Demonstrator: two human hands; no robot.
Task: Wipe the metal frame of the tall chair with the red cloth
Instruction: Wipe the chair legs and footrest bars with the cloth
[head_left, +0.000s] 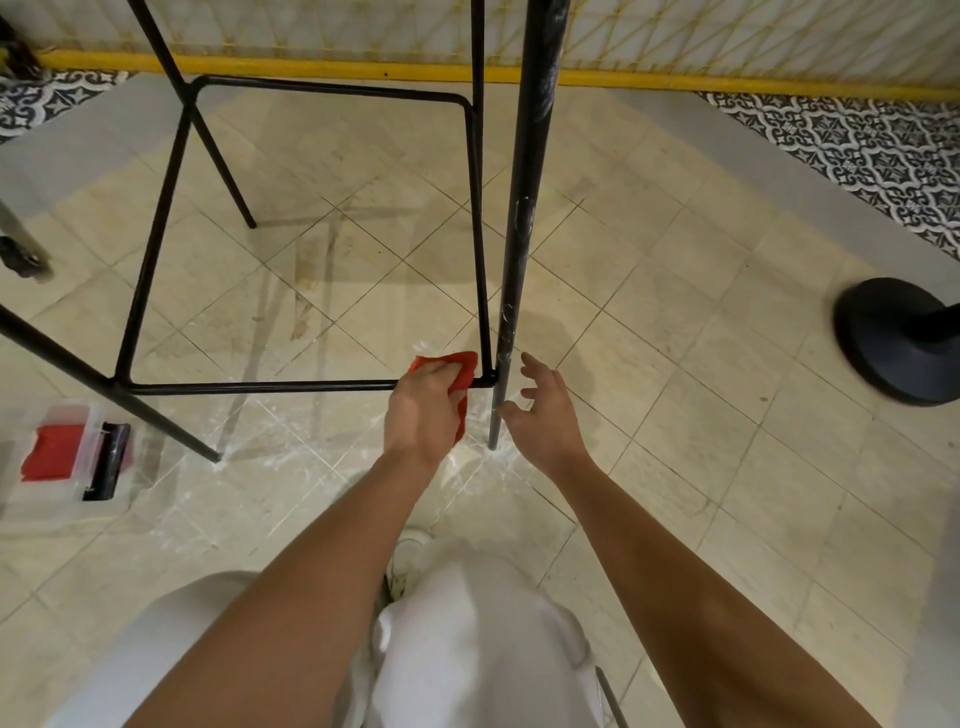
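Where pale square tiles cover the floor (675, 364) across most of the frame, the black metal frame (260, 387) of the tall chair rises from it, filling the upper left and centre, its thin rungs forming a rectangle low down. A thicker, scuffed leg (521, 208) runs from the top edge down to the floor just right of centre. A yellow strip (727, 80) crosses the top of the frame, with patterned dark tiles at the upper corners. Two bare forearms reach up from the bottom edge over light trousers. A round black base (893, 343) sits at the right edge, well apart from the chair. A clear plastic box (47, 496) lies at the lower left, with something red inside. At the centre, the left hand (423, 410) curls its fingers around the red cloth (465, 366) and presses it onto the near rung, just beside the corner where the rung meets the thick leg. The right hand (545, 421) is spread and holds nothing, its thumb just beside that leg; contact cannot be told.
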